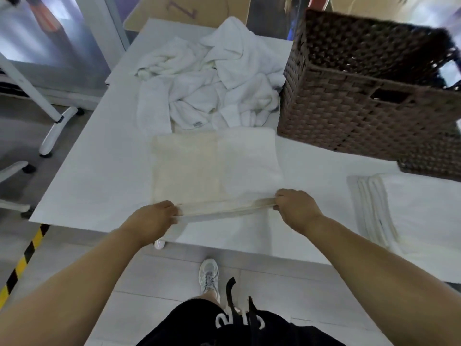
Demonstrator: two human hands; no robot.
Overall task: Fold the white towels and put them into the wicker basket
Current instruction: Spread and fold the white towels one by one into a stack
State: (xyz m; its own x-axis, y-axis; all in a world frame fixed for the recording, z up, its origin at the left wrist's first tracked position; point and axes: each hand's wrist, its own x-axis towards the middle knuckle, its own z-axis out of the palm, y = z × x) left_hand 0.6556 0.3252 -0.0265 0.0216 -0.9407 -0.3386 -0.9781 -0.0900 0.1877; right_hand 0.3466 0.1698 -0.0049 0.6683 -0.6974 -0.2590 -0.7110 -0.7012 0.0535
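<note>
**Cream-tinged towel gripped at its near edge**

Head view: a half-folded white towel [214, 166], yellowish on its left part, lies flat on the white table [94, 176]. The left hand [154, 216] and right hand [294, 208] each pinch a near corner, the edge stretched taut between them. Behind it sits a crumpled towel pile [212, 81]; the brown wicker basket [361, 96] stands to the right, folded towels [399, 211] near it.

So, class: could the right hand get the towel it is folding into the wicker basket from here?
Probably yes. The wicker basket stands open-topped just beyond the right hand, nothing between them, though both hands now grip the towel.
</note>
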